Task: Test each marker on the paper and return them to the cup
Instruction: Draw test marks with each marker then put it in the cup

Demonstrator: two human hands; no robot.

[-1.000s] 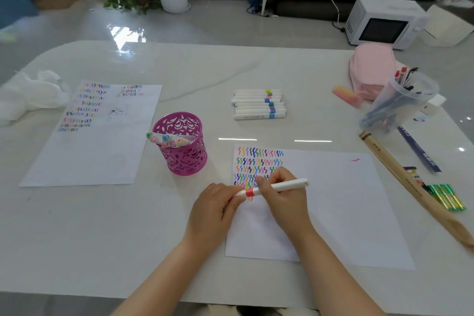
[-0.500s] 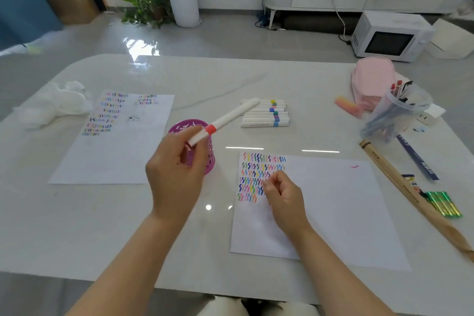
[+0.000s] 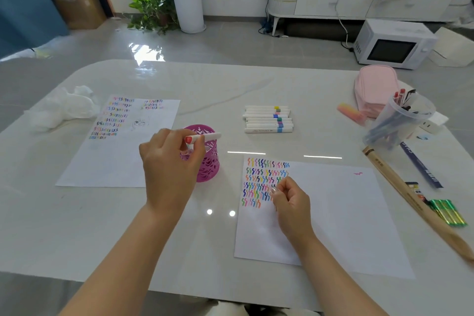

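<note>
Nearest, on the lower left part of the white paper (image 3: 333,213): right hand (image 3: 291,202), resting there with fingers curled in, nothing visible inside, just beside the rows of coloured squiggles (image 3: 264,179). To the left and a little farther: left hand (image 3: 169,161), raised in front of the pink cup (image 3: 209,170), pinching a white marker (image 3: 207,137) with red band between thumb and fingers. Held nearly level across the cup's rim, not yet inside. Behind, well apart: row of white markers (image 3: 268,119), lying flat on the table (image 3: 77,238). At far left: second sheet (image 3: 115,151) with more squiggles.
</note>
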